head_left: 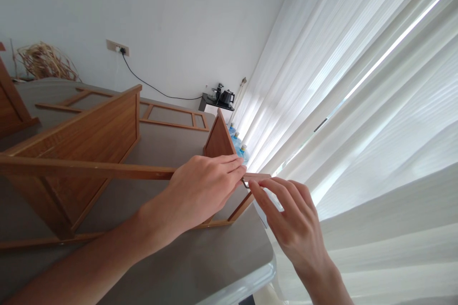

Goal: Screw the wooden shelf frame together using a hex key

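A brown wooden frame [107, 170] with upright panels stands on the grey table [200, 257]. My left hand [205, 186] is closed over the frame's top rail near its right end, its fingers lying together along the wood. At that end a small bent metal hex key [245, 184] meets the rail. My right hand [291, 214] pinches the key's free arm between thumb and forefinger, the other fingers curled loosely. The fastener under the key is hidden. Just behind my left fingers stands the right end panel [219, 138]; a larger middle panel [96, 128] is further left.
Flat wooden ladder-like frames [171, 115] lie at the table's back. Another panel [10, 100] stands far left, near a bundle of dried strands [45, 59]. Beyond the table are a black kettle [226, 97], blue water bottles [236, 140] and white curtains [358, 105].
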The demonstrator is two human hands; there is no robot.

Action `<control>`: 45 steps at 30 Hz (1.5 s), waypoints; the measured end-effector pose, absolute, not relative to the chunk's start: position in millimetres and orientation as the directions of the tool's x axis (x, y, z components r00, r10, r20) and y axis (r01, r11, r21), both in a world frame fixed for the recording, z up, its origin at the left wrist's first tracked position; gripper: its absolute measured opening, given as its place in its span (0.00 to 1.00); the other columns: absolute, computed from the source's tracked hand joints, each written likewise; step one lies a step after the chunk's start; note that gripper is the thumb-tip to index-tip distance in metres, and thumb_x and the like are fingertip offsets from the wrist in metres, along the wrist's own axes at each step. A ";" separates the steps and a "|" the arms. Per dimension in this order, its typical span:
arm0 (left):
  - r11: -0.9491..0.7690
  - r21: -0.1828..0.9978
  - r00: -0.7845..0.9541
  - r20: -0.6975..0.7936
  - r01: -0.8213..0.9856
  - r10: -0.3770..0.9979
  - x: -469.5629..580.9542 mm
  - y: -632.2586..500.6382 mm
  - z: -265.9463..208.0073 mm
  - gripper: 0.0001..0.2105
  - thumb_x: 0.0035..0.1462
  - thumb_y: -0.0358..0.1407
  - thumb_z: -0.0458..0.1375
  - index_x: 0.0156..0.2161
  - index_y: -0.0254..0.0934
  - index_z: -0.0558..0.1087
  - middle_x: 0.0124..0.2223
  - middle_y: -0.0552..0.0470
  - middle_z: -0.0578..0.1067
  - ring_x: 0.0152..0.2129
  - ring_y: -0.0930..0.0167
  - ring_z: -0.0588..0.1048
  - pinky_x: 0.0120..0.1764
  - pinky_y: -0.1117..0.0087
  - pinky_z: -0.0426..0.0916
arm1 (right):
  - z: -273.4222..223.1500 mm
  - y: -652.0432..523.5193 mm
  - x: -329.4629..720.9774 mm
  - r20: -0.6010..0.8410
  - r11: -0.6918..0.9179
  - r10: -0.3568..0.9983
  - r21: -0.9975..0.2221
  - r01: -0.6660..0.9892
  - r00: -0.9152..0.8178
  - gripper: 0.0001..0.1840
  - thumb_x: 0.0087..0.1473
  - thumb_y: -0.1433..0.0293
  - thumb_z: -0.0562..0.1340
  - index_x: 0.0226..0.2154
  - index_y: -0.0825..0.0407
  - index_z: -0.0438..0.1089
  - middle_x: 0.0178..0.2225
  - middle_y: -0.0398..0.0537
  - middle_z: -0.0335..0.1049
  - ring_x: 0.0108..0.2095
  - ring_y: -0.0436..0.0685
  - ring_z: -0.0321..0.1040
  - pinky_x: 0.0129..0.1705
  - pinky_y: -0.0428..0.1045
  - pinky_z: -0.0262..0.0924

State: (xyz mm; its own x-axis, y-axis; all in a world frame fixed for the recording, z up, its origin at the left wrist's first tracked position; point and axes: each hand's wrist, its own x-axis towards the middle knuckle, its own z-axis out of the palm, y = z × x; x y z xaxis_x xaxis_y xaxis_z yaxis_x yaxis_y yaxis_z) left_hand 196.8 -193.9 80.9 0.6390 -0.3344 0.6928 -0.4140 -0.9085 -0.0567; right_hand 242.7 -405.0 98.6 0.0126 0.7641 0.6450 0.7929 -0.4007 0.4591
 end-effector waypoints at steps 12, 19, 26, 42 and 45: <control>-0.917 -0.084 0.655 0.675 -0.391 -0.341 196.2 -193.8 80.7 0.15 0.70 0.32 0.50 0.55 0.37 0.74 0.58 0.53 0.77 0.55 0.70 0.75 0.49 0.69 0.77 | 111.7 -406.4 249.0 0.555 -0.319 0.830 0.559 0.765 -0.058 0.14 0.62 0.80 0.61 0.50 0.58 0.70 0.41 0.51 0.78 0.44 0.56 0.73 0.46 0.54 0.60; -0.918 -0.097 0.651 0.677 -0.385 -0.344 196.7 -194.1 81.1 0.15 0.69 0.33 0.50 0.55 0.37 0.74 0.58 0.53 0.76 0.55 0.70 0.75 0.48 0.68 0.78 | 105.6 -408.4 250.0 0.576 -0.346 0.817 0.531 0.774 -0.030 0.16 0.60 0.81 0.62 0.51 0.57 0.70 0.42 0.52 0.78 0.46 0.57 0.74 0.44 0.53 0.62; -0.920 -0.091 0.662 0.668 -0.380 -0.339 196.2 -193.8 80.9 0.15 0.70 0.34 0.49 0.56 0.38 0.73 0.58 0.55 0.76 0.56 0.71 0.75 0.48 0.68 0.78 | 109.0 -408.0 254.7 0.563 -0.275 0.818 0.565 0.778 -0.120 0.17 0.58 0.81 0.65 0.51 0.60 0.71 0.46 0.56 0.78 0.51 0.62 0.74 0.51 0.56 0.65; -0.918 -0.092 0.654 0.675 -0.385 -0.342 197.2 -193.1 80.0 0.14 0.68 0.30 0.51 0.55 0.37 0.74 0.57 0.54 0.77 0.56 0.71 0.75 0.48 0.68 0.78 | 83.5 -412.4 250.3 0.654 -0.353 0.756 0.358 0.864 0.037 0.20 0.57 0.84 0.64 0.53 0.60 0.70 0.47 0.56 0.78 0.48 0.59 0.74 0.45 0.54 0.63; -0.918 -0.099 0.654 0.673 -0.384 -0.346 197.5 -192.8 79.1 0.15 0.67 0.30 0.51 0.55 0.37 0.74 0.57 0.54 0.77 0.56 0.71 0.75 0.48 0.68 0.78 | 78.5 -411.6 248.9 0.670 -0.344 0.742 0.330 0.879 0.038 0.21 0.56 0.84 0.65 0.52 0.60 0.69 0.46 0.56 0.78 0.47 0.58 0.74 0.44 0.53 0.63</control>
